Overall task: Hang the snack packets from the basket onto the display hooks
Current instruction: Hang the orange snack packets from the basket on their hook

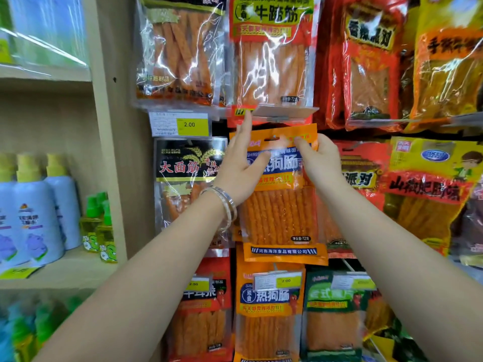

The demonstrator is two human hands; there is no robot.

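Note:
An orange snack packet [281, 215] with a blue label and orange sticks inside is held upright against the display wall, its punched hanging slot near the top edge. My left hand [241, 165] holds its upper left side, thumb across the front and forefinger stretched up towards the price tag holder [283, 112] at the end of a hook. My right hand [317, 160] pinches the packet's upper right corner. The hook itself is mostly hidden behind the tag holder. The basket is out of view.
Hanging snack packets fill the wall: a black-labelled one [189, 178] to the left, red and yellow ones to the right, a matching orange packet [269, 309] below. A wooden shelf unit [109, 152] with spray bottles [39, 212] stands at the left.

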